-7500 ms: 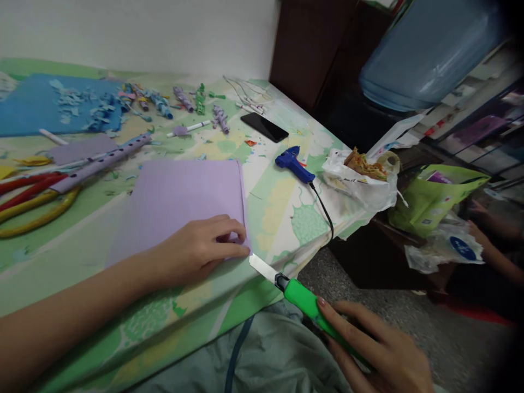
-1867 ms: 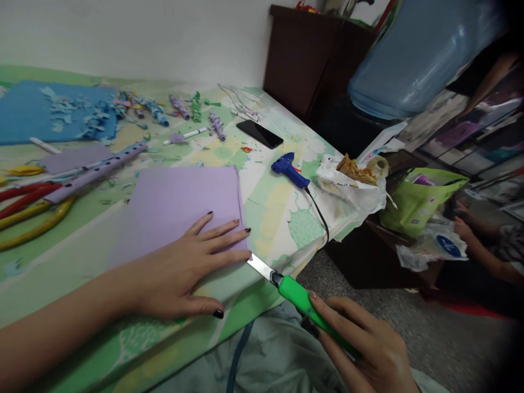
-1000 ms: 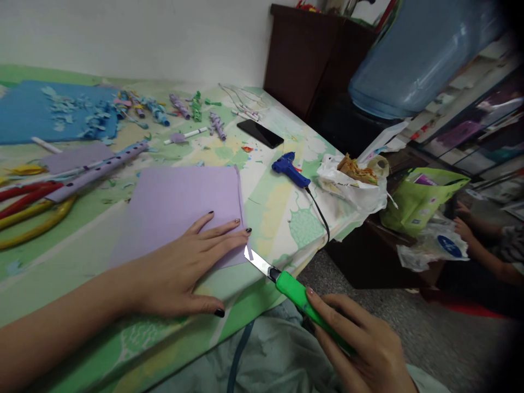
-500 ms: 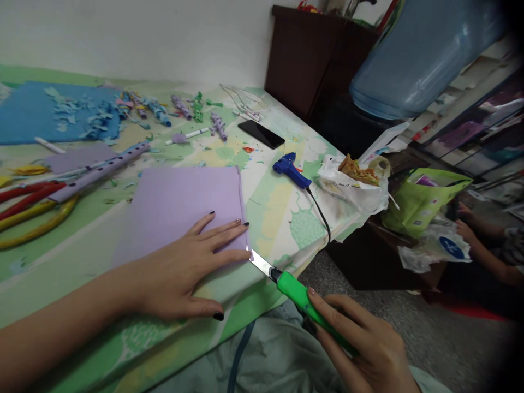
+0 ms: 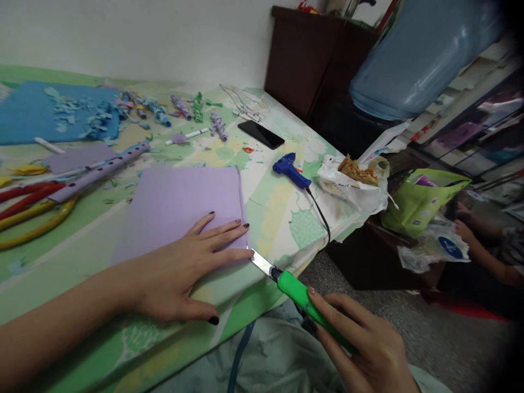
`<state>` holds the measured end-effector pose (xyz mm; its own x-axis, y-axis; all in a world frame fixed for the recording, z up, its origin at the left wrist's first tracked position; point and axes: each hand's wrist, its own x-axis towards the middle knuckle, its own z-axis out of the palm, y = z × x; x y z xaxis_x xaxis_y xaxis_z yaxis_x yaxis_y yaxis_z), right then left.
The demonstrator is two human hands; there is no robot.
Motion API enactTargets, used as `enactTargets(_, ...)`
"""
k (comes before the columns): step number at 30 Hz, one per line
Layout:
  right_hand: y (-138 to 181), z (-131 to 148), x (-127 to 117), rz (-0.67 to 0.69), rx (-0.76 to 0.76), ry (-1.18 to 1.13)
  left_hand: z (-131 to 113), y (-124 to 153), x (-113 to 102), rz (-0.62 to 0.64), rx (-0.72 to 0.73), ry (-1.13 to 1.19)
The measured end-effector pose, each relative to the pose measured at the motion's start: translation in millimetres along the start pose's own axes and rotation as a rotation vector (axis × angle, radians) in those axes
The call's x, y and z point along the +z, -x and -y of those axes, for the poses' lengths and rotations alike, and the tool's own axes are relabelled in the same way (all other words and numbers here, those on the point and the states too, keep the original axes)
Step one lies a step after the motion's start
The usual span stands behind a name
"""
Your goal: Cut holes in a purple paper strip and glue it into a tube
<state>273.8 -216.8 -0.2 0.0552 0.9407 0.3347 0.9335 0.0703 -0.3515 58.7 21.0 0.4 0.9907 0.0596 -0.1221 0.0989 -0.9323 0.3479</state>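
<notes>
A folded sheet of light purple paper (image 5: pixel 184 196) lies on the table near its front edge, with a crease along the right side. My left hand (image 5: pixel 188 267) rests flat on the paper's lower right part, fingers spread and holding nothing. In my right hand (image 5: pixel 360 338) is a green utility knife (image 5: pixel 303 295), its blade out. The blade's tip meets the paper's lower right corner, close to the little finger of my left hand; whether the tip is between the layers I cannot tell.
Beyond the paper are a blue glue gun (image 5: pixel 291 170), a black phone (image 5: pixel 261 134) and wrapped food (image 5: pixel 356 177). Scissors (image 5: pixel 36 202), curled paper pieces (image 5: pixel 219 126) and a blue sheet (image 5: pixel 33 114) with scraps are at left. Another person's hand (image 5: pixel 464 232) is at far right.
My left hand has shifted very slightly: the little finger reaches a touch further right and the thumb a touch left. The knife and paper look almost the same.
</notes>
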Motion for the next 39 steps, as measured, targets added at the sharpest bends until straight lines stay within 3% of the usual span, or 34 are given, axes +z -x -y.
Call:
enactTargets(19, -1.9, 1.9, 4.0, -0.005, 0.008, 0.032, 1.3, 0.6, 1.0, 0.041, -0.002, -0.029)
enactTargets(39, -1.6, 3.2, 1.9, -0.017, 0.011, 0.023, 0.8, 2.4, -3.1, 0.001, 0.041, 0.026)
